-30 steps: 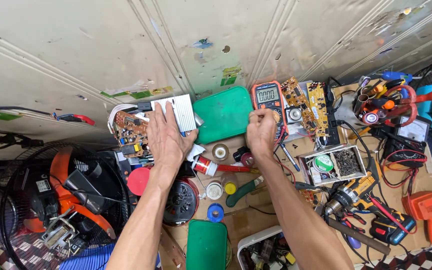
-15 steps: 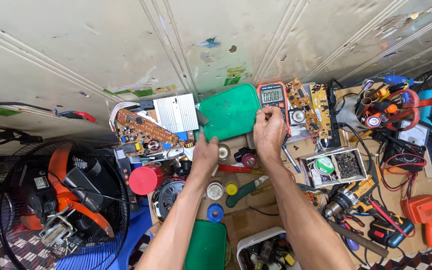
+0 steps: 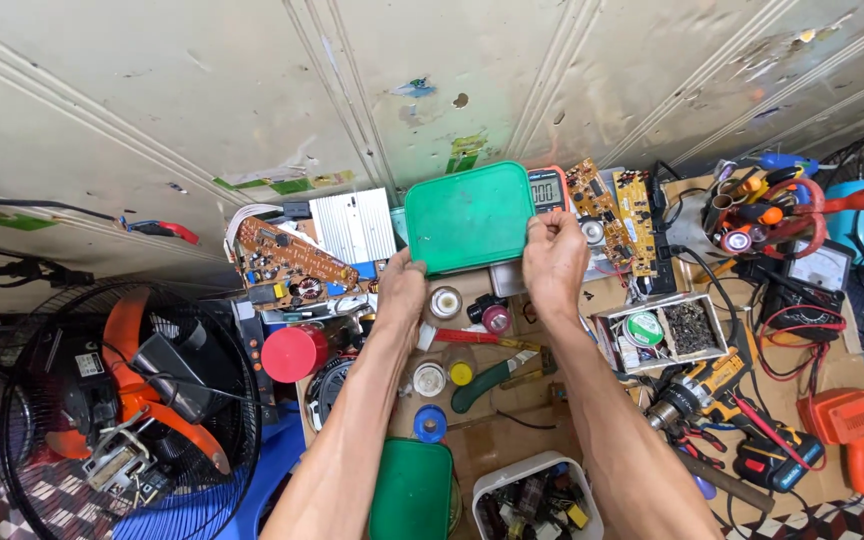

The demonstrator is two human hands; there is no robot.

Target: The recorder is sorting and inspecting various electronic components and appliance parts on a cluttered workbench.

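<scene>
Hands grip one thing between them: the left hand (image 3: 402, 290) clasps the lower-left corner of a green rounded-rectangular plastic lid (image 3: 468, 217), and the right hand (image 3: 554, 258) pinches its right edge, fingers curled over the rim, so the lid is held up facing the camera, tilted slightly, above the back of the cluttered cardboard-covered counter (image 3: 512, 440). At 3 o'clock from the lid, just behind the right hand's fingers, an orange-cased digital multimeter (image 3: 548, 187) peeks out, and further along at 3 o'clock lie two brown circuit boards with yellow parts (image 3: 620, 210). At 9 o'clock from the lid stands a ribbed silver metal heat sink (image 3: 352, 225), with a long brown circuit board (image 3: 282, 255) beside it at 8 o'clock. Below the hands, at 6 o'clock, small round reels and caps (image 3: 444, 302) are scattered, with a red-handled tool (image 3: 472, 338) and a green-handled tool (image 3: 487, 378) lying across the counter between the forearms. At 7 o'clock from the left hand sits a red cylindrical plastic cap (image 3: 293, 352). Near the bottom edge, at 6 o'clock, a second green plastic container (image 3: 411, 492) lies beside a white plastic tub of small components (image 3: 537, 503). At 4 o'clock from the right hand a small open white box of dark parts (image 3: 667, 328) rests, and beyond it an orange power drill (image 3: 847, 425). Far out at 8 o'clock a black-caged fan with orange blades (image 3: 117, 400) is standing off the counter.
</scene>
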